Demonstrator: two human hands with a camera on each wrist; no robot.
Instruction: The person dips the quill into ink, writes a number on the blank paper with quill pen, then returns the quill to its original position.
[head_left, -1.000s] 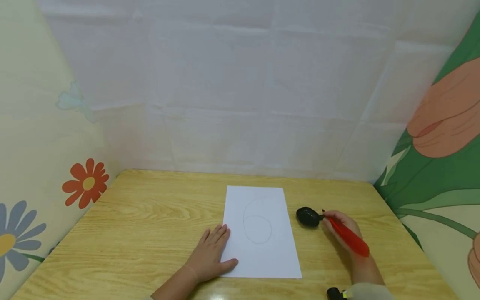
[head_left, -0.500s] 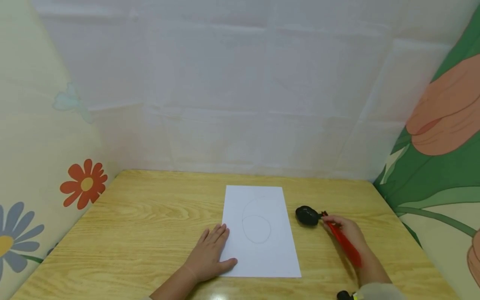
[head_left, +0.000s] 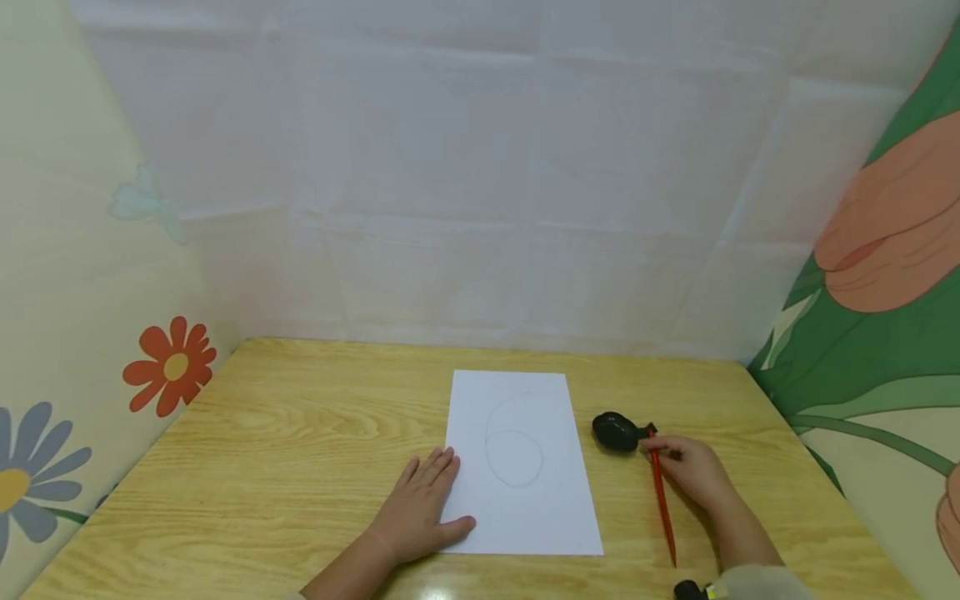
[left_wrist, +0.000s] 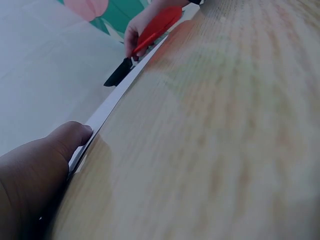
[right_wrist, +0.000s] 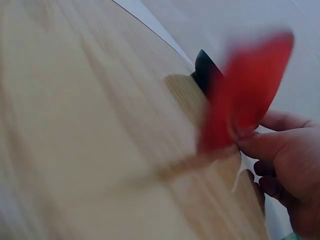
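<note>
My left hand (head_left: 423, 508) lies flat with spread fingers, pressing the left edge of a white sheet of paper (head_left: 555, 517). A faint looped line like a 6 is drawn on the sheet. To its right, my right hand (head_left: 693, 471) pinches a red feather-shaped pen (head_left: 663, 508) near its narrow upper end. The pen looks thin, almost edge-on, in the head view; its broad red side (right_wrist: 255, 85) is blurred in the right wrist view. Right at the fingertips is the short neck of a glossy black rounded base (head_left: 615, 432), which rests on the table.
The wood-grain table (head_left: 300, 442) runs back to a white cloth backdrop (head_left: 480, 183). Flower-print cloths hang at the left (head_left: 67, 275) and right (head_left: 900, 333). A small black device (head_left: 688, 590) is strapped at the right sleeve.
The red pen has turned from broadside to edge-on, its lower end swinging left and downward. My right hand has shifted slightly down. The left hand and paper have stayed in place.
</note>
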